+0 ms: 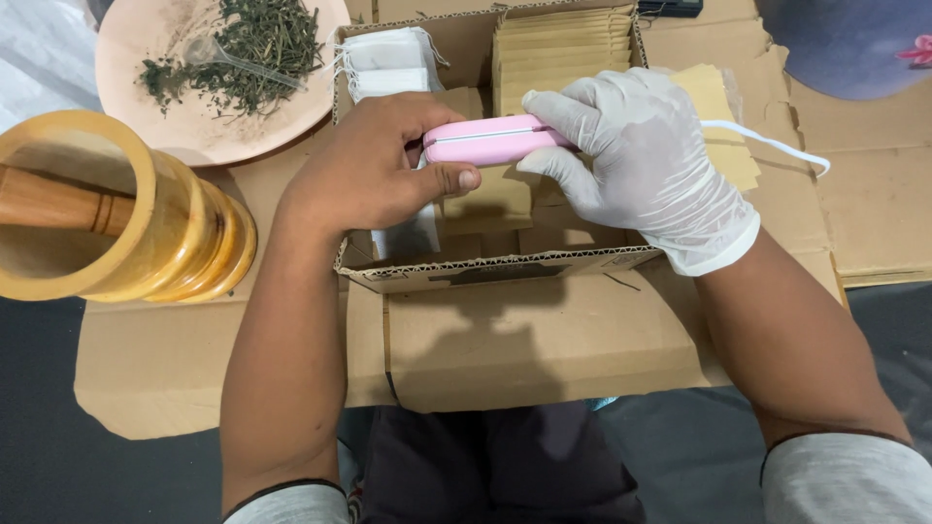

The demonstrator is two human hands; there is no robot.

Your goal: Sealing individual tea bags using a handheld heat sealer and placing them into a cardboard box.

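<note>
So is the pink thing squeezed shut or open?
Shut. The pink heat sealer shows only a thin line between its halves, the gloved right hand pressing on top, the bare left hand alongside.

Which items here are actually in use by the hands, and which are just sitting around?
In use:
- pink sealer, held by both the left hand and the gloved right hand
- white bag under the sealer
- cardboard box

Lying about:
- wooden mortar with pestle
- plate of dried leaves
- stack of tan envelopes
</note>
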